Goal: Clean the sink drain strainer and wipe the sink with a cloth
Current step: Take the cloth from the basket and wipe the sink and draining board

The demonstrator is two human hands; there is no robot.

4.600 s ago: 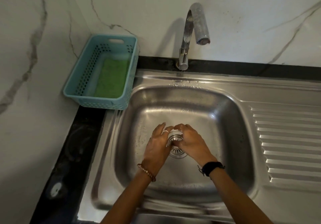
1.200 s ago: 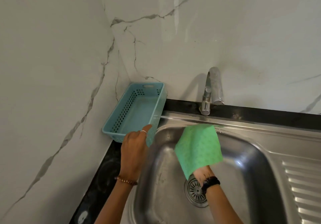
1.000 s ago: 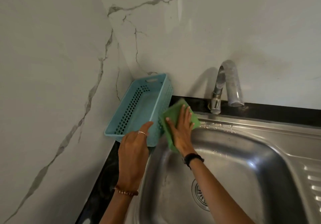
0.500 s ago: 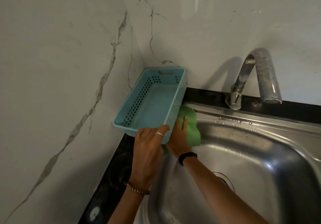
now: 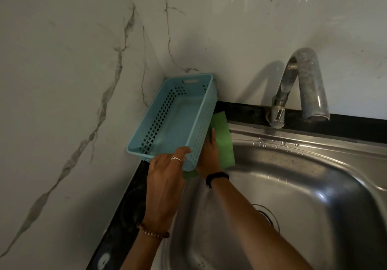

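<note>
The left hand holds the near corner of the basket tilted up. Under the basket, the right hand presses the cloth flat with straight fingers on the sink rim. If the grip slips, the basket may fall on that hand.

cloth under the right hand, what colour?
Green cloth, pressed flat by the right hand beside the basket; head view.

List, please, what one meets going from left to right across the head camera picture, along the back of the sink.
Marble side wall → blue basket → green cloth → faucet.
</note>
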